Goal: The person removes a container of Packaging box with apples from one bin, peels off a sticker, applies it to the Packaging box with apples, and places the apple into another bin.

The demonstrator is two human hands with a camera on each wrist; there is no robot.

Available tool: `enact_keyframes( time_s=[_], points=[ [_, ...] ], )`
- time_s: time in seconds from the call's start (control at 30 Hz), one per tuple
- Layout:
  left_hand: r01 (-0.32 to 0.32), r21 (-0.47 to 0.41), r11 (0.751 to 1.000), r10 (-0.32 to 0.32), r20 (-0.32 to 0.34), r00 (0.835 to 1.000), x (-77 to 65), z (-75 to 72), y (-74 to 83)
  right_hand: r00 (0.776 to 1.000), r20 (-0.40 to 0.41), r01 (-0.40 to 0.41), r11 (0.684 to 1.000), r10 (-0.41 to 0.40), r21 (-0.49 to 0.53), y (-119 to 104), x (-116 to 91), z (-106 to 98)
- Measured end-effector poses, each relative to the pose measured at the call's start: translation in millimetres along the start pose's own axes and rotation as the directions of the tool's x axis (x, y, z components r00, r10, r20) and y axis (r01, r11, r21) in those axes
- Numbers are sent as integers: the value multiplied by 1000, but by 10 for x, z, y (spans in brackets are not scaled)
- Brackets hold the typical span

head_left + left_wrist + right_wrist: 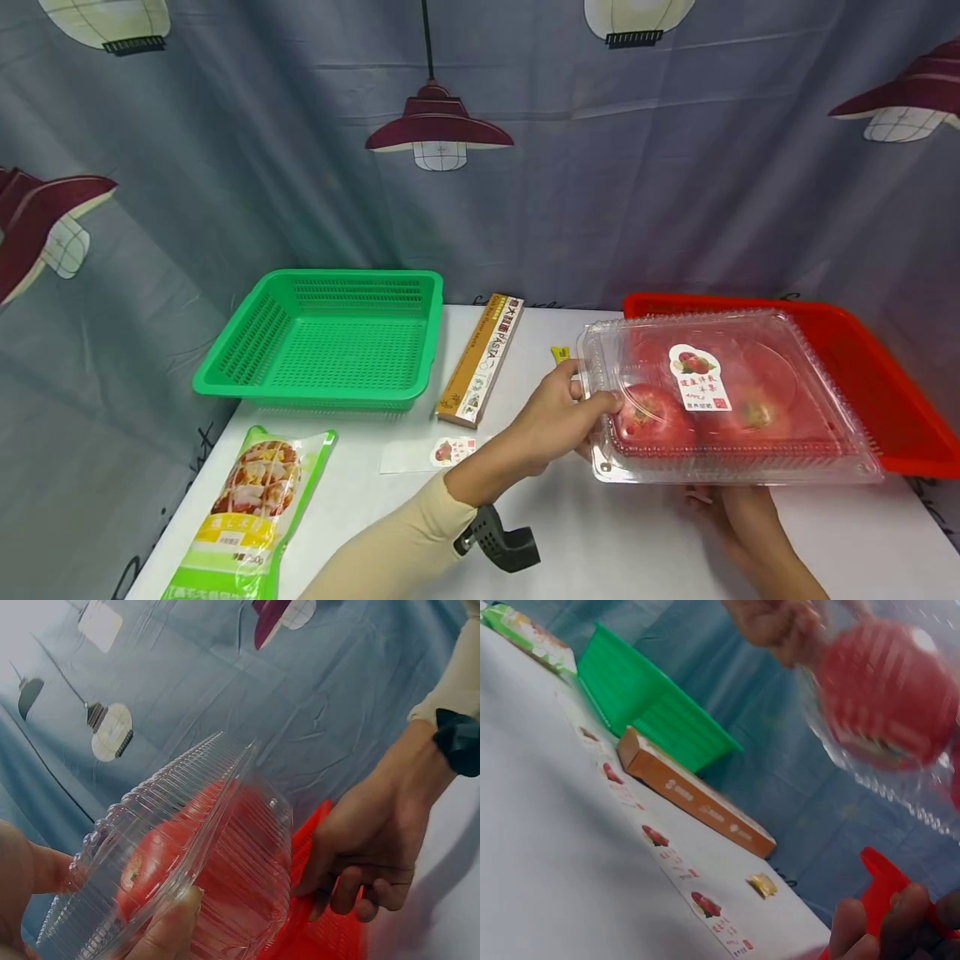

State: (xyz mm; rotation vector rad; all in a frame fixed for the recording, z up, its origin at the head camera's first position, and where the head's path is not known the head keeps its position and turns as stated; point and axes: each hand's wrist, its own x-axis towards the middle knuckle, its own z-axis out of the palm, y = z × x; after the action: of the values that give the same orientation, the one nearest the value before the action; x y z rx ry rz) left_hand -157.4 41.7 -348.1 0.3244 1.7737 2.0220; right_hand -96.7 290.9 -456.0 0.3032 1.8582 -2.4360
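Observation:
My left hand point(558, 417) grips the left edge of a clear plastic box of red fruit point(720, 417), thumb on top. The box is lidded, bears a white fruit sticker point(699, 377), and is held tilted above the table, partly over the red basket point(900, 358). Below the box, my right hand point(738, 512) is mostly hidden in the head view. The left wrist view shows that right hand point(375, 840) with thumb and curled fingers on the rim of the red basket point(322, 930).
A green basket point(345, 392) stands at the back left, beside an upright-lettered pasta box point(480, 358). In front lies a green-and-yellow food bag point(247, 517). A sticker strip point(408, 455) lies mid-table, and a small yellow packet point(762, 885) lies near the pasta box.

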Motion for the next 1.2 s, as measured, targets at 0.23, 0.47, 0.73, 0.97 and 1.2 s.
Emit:
enact_keyframes(
  time_s=[0.23, 0.47, 0.73, 0.97, 1.2],
  points=[
    [13, 12, 1000, -12, -87, 996, 324, 173, -7, 997, 78, 17, 1000, -18, 12, -7, -18, -2],
    [-15, -7, 1000, 14, -81, 997, 585, 379, -3, 999, 7, -33, 994, 34, -100, -42, -37, 38],
    [17, 70, 997, -10, -91, 996, 852, 672, -62, 994, -59, -98, 979, 89, -178, -31, -79, 68],
    [96, 115, 989, -78, -151, 985, 1037, 860, -137, 989, -97, -127, 973, 110, -195, -20, -69, 86],
    [183, 249, 951, -135, -197, 971, 1151, 894, -278, 986, -109, -150, 968, 130, -203, -9, -45, 121]
  ],
)
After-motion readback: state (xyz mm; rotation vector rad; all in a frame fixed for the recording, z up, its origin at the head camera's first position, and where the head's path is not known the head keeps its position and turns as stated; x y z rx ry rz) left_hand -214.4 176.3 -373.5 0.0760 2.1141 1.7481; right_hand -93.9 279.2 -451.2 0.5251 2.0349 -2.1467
